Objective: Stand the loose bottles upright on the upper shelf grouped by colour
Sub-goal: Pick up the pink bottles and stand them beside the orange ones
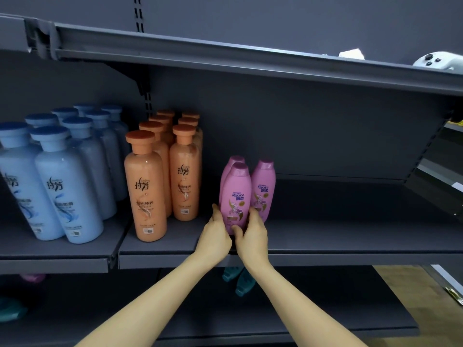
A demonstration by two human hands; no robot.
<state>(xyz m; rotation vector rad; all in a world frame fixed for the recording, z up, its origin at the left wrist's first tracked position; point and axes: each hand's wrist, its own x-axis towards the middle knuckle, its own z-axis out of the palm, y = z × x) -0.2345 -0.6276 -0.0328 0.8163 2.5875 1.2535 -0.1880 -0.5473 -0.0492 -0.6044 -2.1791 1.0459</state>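
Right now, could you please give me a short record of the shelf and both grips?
blue bottles: upright, left end of upper shelf
orange bottles: upright, right of the blue
pink bottles: three upright, right of the orange
left grip: holds front pink bottle
right grip: holds the same bottle
teal bottles: lying on lower shelf

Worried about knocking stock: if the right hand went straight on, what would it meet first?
Likely the right pink bottle just beyond the right hand, which grips the front pink bottle; depth unclear.
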